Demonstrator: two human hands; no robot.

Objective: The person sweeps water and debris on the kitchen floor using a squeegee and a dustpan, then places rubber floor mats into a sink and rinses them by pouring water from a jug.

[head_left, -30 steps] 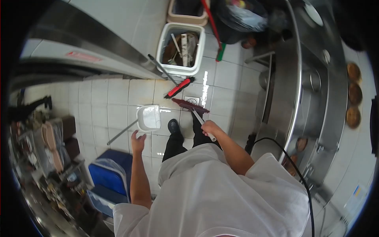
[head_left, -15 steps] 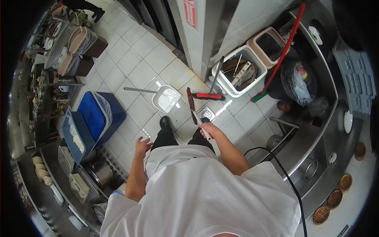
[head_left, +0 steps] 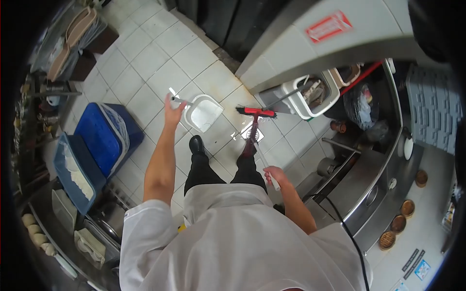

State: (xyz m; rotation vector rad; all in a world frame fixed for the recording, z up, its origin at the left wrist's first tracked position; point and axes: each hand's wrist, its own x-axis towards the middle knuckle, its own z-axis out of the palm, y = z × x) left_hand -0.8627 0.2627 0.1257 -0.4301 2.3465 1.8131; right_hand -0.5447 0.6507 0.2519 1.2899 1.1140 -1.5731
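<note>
My left hand (head_left: 172,112) is stretched forward, its fingers round the end of the grey handle of a white long-handled dustpan (head_left: 204,115). The pan is on the tiled floor ahead of my left shoe. In my right hand (head_left: 275,176) is the white handle of a broom (head_left: 265,162). Its dark red head points forward, over my right shoe and a round floor drain (head_left: 253,134). Just past it lies a red brush head (head_left: 257,112) with black bristles on a grey pole. Wet, shiny patches show on the tiles there.
A blue bin (head_left: 99,138) and a blue-grey tub (head_left: 73,167) stand on the left. At the right are a white bin (head_left: 306,109), a black-lined bin with plastic bags, and a steel counter (head_left: 357,182). A wall corner juts in ahead.
My left hand has reached forward from my side to the dustpan handle. My right hand has moved right and back, and the broom head has swung. The view has tilted and shifted.
</note>
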